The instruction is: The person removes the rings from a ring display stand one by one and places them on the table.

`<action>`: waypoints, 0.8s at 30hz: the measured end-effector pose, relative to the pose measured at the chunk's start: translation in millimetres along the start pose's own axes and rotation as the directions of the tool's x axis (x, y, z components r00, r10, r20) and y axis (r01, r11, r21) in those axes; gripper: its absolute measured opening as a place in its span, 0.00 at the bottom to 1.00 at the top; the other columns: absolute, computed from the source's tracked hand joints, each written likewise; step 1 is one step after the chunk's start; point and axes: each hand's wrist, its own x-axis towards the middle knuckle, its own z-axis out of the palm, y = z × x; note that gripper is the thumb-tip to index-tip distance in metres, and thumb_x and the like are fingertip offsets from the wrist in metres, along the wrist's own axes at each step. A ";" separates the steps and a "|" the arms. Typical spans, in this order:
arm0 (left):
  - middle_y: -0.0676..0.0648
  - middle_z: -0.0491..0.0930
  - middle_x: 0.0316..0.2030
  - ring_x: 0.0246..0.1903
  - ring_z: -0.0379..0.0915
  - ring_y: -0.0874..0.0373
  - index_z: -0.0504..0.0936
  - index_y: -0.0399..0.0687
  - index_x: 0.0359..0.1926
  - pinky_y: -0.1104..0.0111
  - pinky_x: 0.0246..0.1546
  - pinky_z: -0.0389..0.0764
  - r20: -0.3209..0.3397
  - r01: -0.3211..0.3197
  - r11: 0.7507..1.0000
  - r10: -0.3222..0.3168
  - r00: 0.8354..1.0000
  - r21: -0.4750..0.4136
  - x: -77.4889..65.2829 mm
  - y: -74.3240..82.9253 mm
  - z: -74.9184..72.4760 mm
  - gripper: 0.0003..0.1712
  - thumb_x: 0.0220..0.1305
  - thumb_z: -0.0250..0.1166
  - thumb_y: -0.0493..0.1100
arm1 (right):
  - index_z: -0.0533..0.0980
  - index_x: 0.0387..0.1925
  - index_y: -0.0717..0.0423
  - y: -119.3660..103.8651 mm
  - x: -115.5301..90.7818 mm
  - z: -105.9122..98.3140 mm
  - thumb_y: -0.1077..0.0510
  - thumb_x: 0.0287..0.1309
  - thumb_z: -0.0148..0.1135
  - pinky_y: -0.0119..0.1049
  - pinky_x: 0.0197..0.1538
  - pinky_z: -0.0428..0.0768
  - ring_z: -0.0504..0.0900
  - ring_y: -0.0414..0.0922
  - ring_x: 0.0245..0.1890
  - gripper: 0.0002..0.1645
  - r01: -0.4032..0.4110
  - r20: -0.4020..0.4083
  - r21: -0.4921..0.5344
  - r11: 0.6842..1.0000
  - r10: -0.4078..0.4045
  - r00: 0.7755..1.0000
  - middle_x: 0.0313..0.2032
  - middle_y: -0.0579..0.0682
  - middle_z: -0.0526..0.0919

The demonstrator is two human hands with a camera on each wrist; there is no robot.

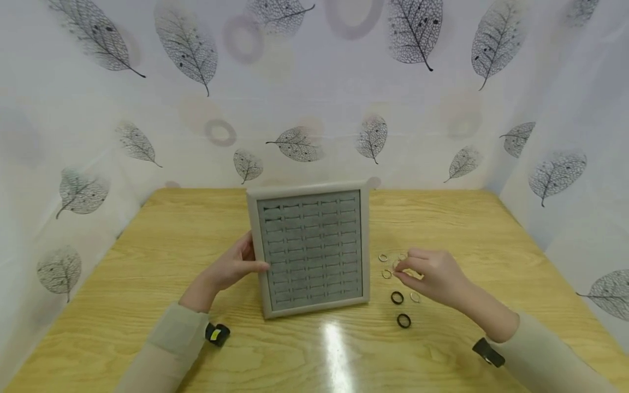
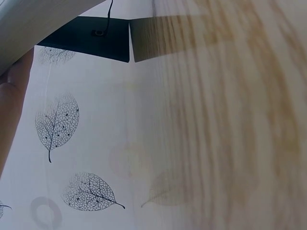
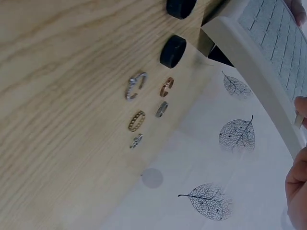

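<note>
A ring display board point(image 1: 314, 248) with grey padded slots and a pale frame stands tilted on the table. My left hand point(image 1: 228, 267) grips its left edge, the thumb on the front; in the left wrist view, part of that hand point(image 2: 14, 103) shows beside the frame. To the right of the board, my right hand point(image 1: 434, 275) pinches a small pale ring point(image 3: 299, 120) between thumb and finger. Two black rings point(image 1: 397, 297) lie on the table near that hand, with a silver open ring point(image 3: 135, 86), a gold chain-pattern ring point(image 3: 136, 121) and several other small rings.
The wooden table point(image 1: 162, 262) reaches back to a white leaf-print curtain point(image 1: 314, 82), which also hangs at both sides. A dark support point(image 2: 86, 38) sits behind the board. Each wrist wears a black strap point(image 1: 218, 334).
</note>
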 end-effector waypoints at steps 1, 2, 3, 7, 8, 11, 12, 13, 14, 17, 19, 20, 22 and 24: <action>0.41 0.60 0.59 0.55 0.62 0.52 0.42 0.44 0.67 0.63 0.51 0.68 0.002 -0.002 1.000 0.002 1.000 0.001 0.1 -0.1 -0.1 0.45 0.56 0.59 0.30 | 0.78 0.20 0.51 -0.4 -3.7 -0.8 0.46 0.61 0.45 0.16 0.14 0.54 0.56 0.27 0.13 0.22 -0.008 0.009 0.002 1.000 0.008 1.000 0.17 0.39 0.69; 0.41 0.60 0.59 0.55 0.62 0.52 0.42 0.44 0.67 0.63 0.51 0.68 0.003 -0.002 1.000 0.002 1.000 0.001 0.2 0.1 0.0 0.45 0.56 0.59 0.30 | 0.78 0.20 0.51 -1.0 -7.3 -1.4 0.46 0.61 0.45 0.16 0.14 0.54 0.56 0.27 0.13 0.23 -0.019 0.022 0.003 1.000 0.019 1.000 0.17 0.39 0.69; 0.42 0.61 0.59 0.55 0.62 0.52 0.42 0.44 0.67 0.62 0.51 0.68 0.006 -0.004 1.000 0.004 1.000 0.001 0.3 0.3 0.1 0.45 0.56 0.59 0.31 | 0.78 0.20 0.51 -1.7 -10.9 -1.9 0.45 0.62 0.44 0.16 0.14 0.54 0.56 0.26 0.13 0.23 -0.032 0.035 0.006 0.999 0.032 0.999 0.17 0.39 0.70; 0.43 0.62 0.58 0.55 0.62 0.53 0.43 0.43 0.67 0.62 0.50 0.68 0.007 -0.004 1.000 0.004 1.000 -0.003 0.6 1.6 0.7 0.45 0.55 0.60 0.32 | 0.78 0.19 0.51 -5.6 -23.2 -3.9 0.44 0.61 0.45 0.16 0.15 0.58 0.58 0.26 0.14 0.24 -0.081 0.099 0.016 0.997 0.079 0.992 0.18 0.38 0.70; 0.43 0.62 0.58 0.55 0.63 0.53 0.43 0.42 0.67 0.62 0.50 0.68 0.006 -0.003 1.000 0.003 1.000 -0.004 0.6 1.9 0.9 0.45 0.55 0.61 0.32 | 0.78 0.20 0.51 -6.9 -25.7 -4.6 0.46 0.59 0.51 0.16 0.16 0.59 0.60 0.26 0.14 0.20 -0.091 0.118 0.020 0.996 0.088 0.989 0.18 0.38 0.71; 0.44 0.62 0.58 0.55 0.63 0.53 0.42 0.42 0.67 0.63 0.50 0.68 0.004 -0.002 1.000 0.002 1.000 -0.006 0.2 2.2 0.6 0.45 0.55 0.60 0.32 | 0.79 0.20 0.51 -11.0 -32.0 -6.4 0.55 0.47 0.65 0.17 0.17 0.63 0.65 0.27 0.16 0.06 -0.117 0.190 0.020 0.993 0.111 0.976 0.19 0.38 0.73; 0.43 0.62 0.58 0.55 0.63 0.53 0.42 0.42 0.67 0.63 0.50 0.68 0.005 -0.003 1.000 0.003 1.000 -0.006 0.0 2.0 0.3 0.45 0.55 0.60 0.31 | 0.79 0.20 0.51 -12.3 -34.0 -7.0 0.58 0.41 0.68 0.17 0.18 0.64 0.66 0.27 0.16 0.04 -0.129 0.218 0.015 0.992 0.123 0.968 0.20 0.38 0.73; 0.44 0.62 0.58 0.55 0.63 0.53 0.42 0.42 0.67 0.63 0.50 0.68 0.005 -0.003 1.000 0.003 1.000 -0.006 -0.2 1.8 0.2 0.45 0.55 0.60 0.31 | 0.79 0.20 0.51 -13.5 -35.9 -7.5 0.61 0.36 0.70 0.17 0.18 0.64 0.67 0.27 0.16 0.06 -0.142 0.247 0.008 0.990 0.136 0.959 0.20 0.38 0.74; 0.44 0.62 0.58 0.55 0.63 0.53 0.42 0.43 0.67 0.62 0.50 0.69 0.004 -0.001 1.000 0.001 1.000 -0.006 -0.5 1.8 0.2 0.45 0.55 0.60 0.31 | 0.80 0.20 0.51 -14.6 -37.8 -7.9 0.63 0.31 0.71 0.17 0.18 0.65 0.67 0.27 0.16 0.09 -0.151 0.274 -0.002 0.989 0.146 0.951 0.20 0.38 0.74; 0.44 0.62 0.58 0.54 0.63 0.52 0.41 0.43 0.67 0.62 0.50 0.69 0.006 -0.003 1.000 0.003 1.000 -0.006 -0.6 1.5 0.0 0.45 0.55 0.60 0.31 | 0.80 0.20 0.51 -16.5 -44.2 -8.8 0.63 0.30 0.72 0.18 0.17 0.64 0.65 0.25 0.16 0.09 -0.185 0.348 -0.032 0.982 0.185 0.919 0.19 0.37 0.72; 0.44 0.62 0.58 0.54 0.63 0.52 0.41 0.43 0.67 0.62 0.49 0.69 0.004 -0.002 1.000 0.002 1.000 -0.001 -0.6 1.9 0.3 0.46 0.55 0.60 0.31 | 0.80 0.19 0.50 -17.4 -48.0 -9.9 0.63 0.31 0.72 0.18 0.16 0.63 0.62 0.25 0.15 0.08 -0.201 0.385 -0.039 0.979 0.200 0.901 0.18 0.36 0.71; 0.43 0.62 0.58 0.54 0.63 0.52 0.41 0.43 0.67 0.62 0.49 0.69 0.003 -0.001 1.000 0.001 1.000 0.000 -0.4 2.0 0.3 0.46 0.55 0.60 0.31 | 0.80 0.19 0.50 -18.0 -49.8 -10.6 0.63 0.32 0.72 0.19 0.16 0.63 0.62 0.25 0.15 0.08 -0.210 0.404 -0.040 0.977 0.208 0.891 0.18 0.35 0.70; 0.43 0.62 0.58 0.54 0.63 0.52 0.41 0.43 0.67 0.62 0.50 0.69 0.002 0.002 1.000 -0.002 1.000 -0.001 -0.1 2.1 0.3 0.46 0.55 0.60 0.31 | 0.80 0.19 0.50 -18.9 -52.5 -12.3 0.63 0.33 0.71 0.20 0.17 0.64 0.62 0.26 0.16 0.07 -0.232 0.447 -0.037 0.972 0.224 0.866 0.18 0.34 0.70; 0.42 0.61 0.58 0.55 0.63 0.52 0.41 0.43 0.67 0.62 0.50 0.69 0.002 0.005 1.000 -0.005 1.000 -0.003 0.1 1.9 0.1 0.45 0.55 0.59 0.30 | 0.80 0.19 0.49 -19.9 -54.6 -13.6 0.63 0.35 0.70 0.21 0.17 0.65 0.63 0.26 0.16 0.07 -0.258 0.490 -0.027 0.966 0.238 0.839 0.19 0.34 0.71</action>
